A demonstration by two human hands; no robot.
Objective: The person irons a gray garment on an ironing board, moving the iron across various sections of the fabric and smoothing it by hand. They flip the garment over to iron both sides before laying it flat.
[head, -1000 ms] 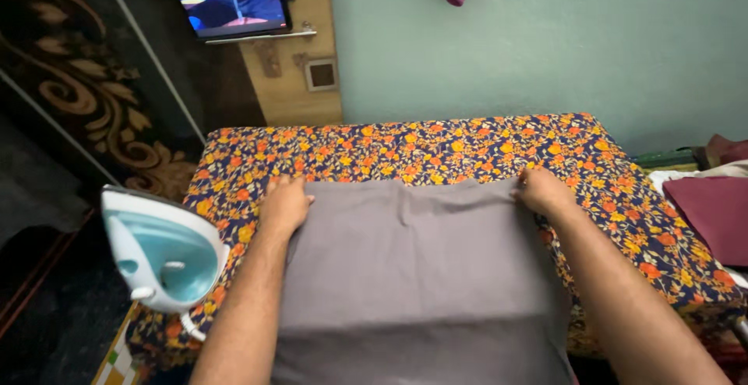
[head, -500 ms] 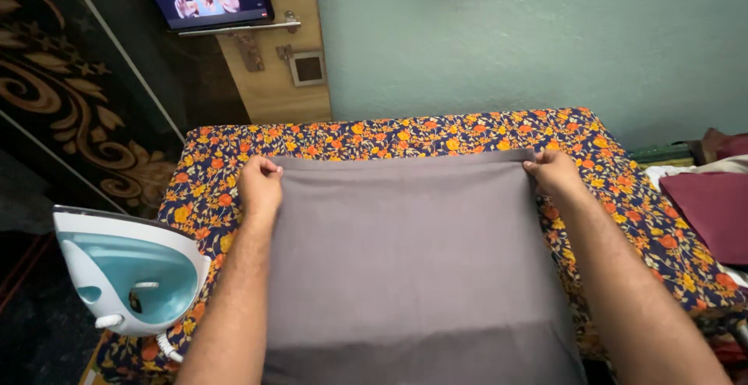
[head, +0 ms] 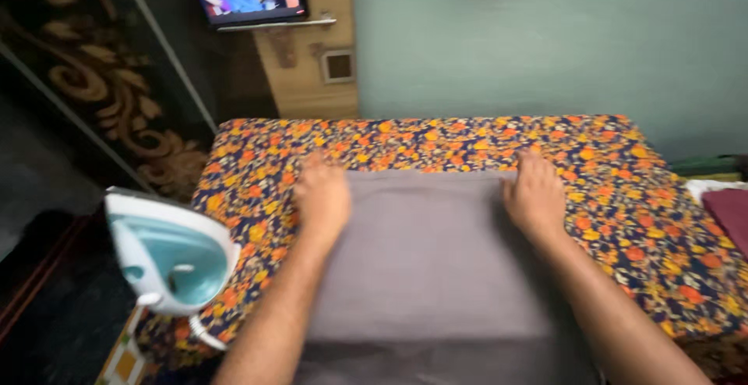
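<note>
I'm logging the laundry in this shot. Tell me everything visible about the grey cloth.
The grey cloth is plain, matte, woven-looking fabric, spread flat and mostly smooth on the floral-covered board. Its far edge runs straight across; the near end leaves the frame. The left hand and right hand press palm-down on its far corners.

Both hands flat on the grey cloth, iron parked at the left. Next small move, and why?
Probably slide both palms outward to flatten the far corners. The left hand and right hand lie flat on the cloth at its far edge, gripping nothing. The cloth looks almost smooth on the floral cover, and the iron stands upright off to the left, untouched.
</note>
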